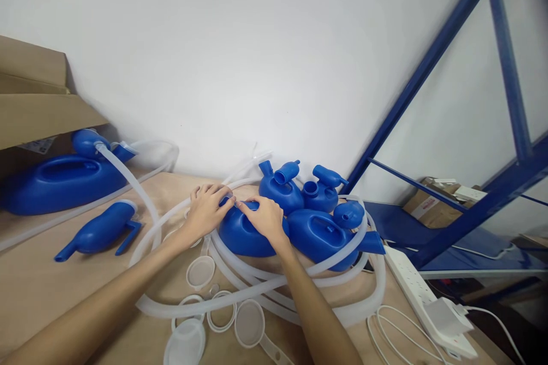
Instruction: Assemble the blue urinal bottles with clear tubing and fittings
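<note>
Left hand (pixel 209 206), right hand (pixel 266 218) on blue bottle (pixel 244 238), hoses (pixel 231 297) alongside (tight)

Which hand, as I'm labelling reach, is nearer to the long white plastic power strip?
Right. The right hand is at the rounded blue plastic jug, left of the power strip; the left hand, at the same jug, is farther left.

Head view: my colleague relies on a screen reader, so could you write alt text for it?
A person's left hand and right hand meet at the top of a blue bottle on a tabletop. Translucent tubing loops in front of it, near pale lids. More bottles sit on both sides, and a power strip lies at right.
</note>
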`<move>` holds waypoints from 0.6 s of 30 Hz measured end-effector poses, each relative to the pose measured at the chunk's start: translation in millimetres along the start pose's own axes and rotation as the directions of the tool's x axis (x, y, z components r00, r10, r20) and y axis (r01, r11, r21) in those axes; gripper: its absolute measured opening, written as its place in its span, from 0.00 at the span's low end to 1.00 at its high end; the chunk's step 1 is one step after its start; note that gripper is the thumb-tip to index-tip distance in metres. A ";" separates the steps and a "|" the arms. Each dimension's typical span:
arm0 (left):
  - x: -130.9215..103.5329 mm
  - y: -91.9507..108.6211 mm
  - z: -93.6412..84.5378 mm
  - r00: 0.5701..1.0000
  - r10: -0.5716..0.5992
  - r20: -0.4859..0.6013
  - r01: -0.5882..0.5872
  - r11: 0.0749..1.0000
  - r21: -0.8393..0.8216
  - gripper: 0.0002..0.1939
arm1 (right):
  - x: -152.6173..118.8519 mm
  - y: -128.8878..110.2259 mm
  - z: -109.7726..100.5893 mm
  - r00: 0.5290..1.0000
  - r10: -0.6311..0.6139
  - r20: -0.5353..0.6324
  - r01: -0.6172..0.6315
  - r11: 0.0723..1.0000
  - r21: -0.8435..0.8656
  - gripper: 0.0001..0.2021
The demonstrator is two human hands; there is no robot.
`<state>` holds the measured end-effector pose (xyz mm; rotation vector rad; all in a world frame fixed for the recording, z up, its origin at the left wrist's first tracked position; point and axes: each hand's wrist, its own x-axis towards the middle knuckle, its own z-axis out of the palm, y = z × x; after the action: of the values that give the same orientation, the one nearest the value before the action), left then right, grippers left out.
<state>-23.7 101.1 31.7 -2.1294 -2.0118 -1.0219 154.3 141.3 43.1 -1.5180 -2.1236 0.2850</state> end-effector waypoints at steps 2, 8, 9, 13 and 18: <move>-0.4 1.0 -0.3 1.000 -0.007 -0.004 0.007 1.000 0.003 0.15 | -0.1 0.1 -0.8 1.000 -0.009 0.011 0.009 1.000 0.016 0.24; 0.2 2.8 -0.8 0.999 -0.030 -0.016 0.030 1.000 0.002 0.15 | 0.7 0.0 1.8 1.000 0.004 -0.006 -0.004 1.000 0.009 0.24; 0.9 2.3 -0.2 0.999 -0.033 -0.017 0.033 0.999 0.000 0.15 | 1.0 0.0 2.2 1.000 0.011 -0.004 -0.011 1.000 0.007 0.24; 3.9 -0.9 3.8 0.999 -0.031 -0.023 0.031 0.999 -0.017 0.13 | 1.7 1.0 1.9 1.000 0.022 0.008 -0.022 1.000 0.021 0.25; 6.2 -2.3 7.8 0.999 -0.036 -0.022 0.035 0.999 -0.017 0.14 | 0.7 1.3 1.5 1.000 0.009 0.005 -0.009 1.000 0.000 0.25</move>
<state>-22.9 110.4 27.6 -2.0878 -2.0456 -1.0656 154.5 142.6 41.5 -1.5292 -2.1207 0.2919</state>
